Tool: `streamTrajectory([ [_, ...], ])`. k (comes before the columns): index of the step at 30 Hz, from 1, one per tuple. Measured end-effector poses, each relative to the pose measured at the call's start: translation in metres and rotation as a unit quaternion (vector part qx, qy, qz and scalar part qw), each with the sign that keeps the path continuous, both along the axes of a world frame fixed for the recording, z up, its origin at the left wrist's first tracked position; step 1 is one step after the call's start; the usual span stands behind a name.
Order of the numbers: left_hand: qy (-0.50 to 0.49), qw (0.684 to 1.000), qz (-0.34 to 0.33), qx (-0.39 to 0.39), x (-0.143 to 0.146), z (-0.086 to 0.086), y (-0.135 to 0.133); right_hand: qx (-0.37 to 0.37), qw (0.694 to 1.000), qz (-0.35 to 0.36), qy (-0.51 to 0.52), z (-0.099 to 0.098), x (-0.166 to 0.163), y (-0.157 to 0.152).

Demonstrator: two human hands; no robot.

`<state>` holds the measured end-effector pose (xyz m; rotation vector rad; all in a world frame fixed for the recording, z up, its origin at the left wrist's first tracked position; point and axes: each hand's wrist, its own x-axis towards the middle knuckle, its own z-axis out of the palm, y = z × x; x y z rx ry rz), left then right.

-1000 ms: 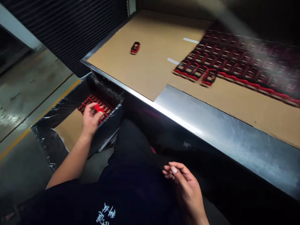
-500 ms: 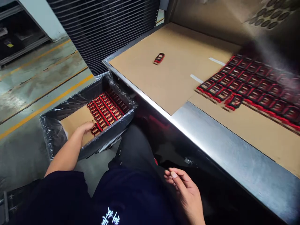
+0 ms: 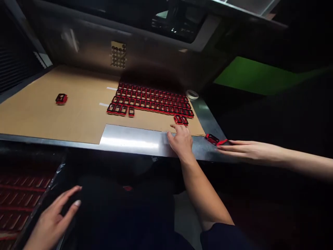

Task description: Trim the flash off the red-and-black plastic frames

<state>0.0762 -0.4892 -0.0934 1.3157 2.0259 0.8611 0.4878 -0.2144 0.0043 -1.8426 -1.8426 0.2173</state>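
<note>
My right hand [image 3: 180,140] rests on the steel table edge [image 3: 130,140], fingers spread and holding nothing, its fingertips just short of two loose red-and-black frame parts [image 3: 181,120]. Behind them several rows of the same parts [image 3: 153,100] lie on brown cardboard [image 3: 78,118]. One single part [image 3: 61,99] sits alone at the far left of the cardboard. My left hand [image 3: 53,218] hangs low at the bottom left, fingers apart and empty, beside the bin of red parts [image 3: 18,198].
Another person's hand [image 3: 244,149] reaches in flat from the right, fingertips at a loose red part [image 3: 215,139] on the table's corner. A roll of tape [image 3: 192,94] lies behind the rows. A dark machine wall stands at the back.
My view has swung right from the bin to the table. My left hand has left the bin's parts. My right hand rose from my lap to the table edge. Another person's hand has appeared.
</note>
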Motion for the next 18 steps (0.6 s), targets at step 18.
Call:
streamTrajectory([
  [18,-0.611,0.789,0.042,0.046,0.187,0.041,0.067,0.093,0.948,0.306,0.003,-0.023,-0.088,-0.151],
])
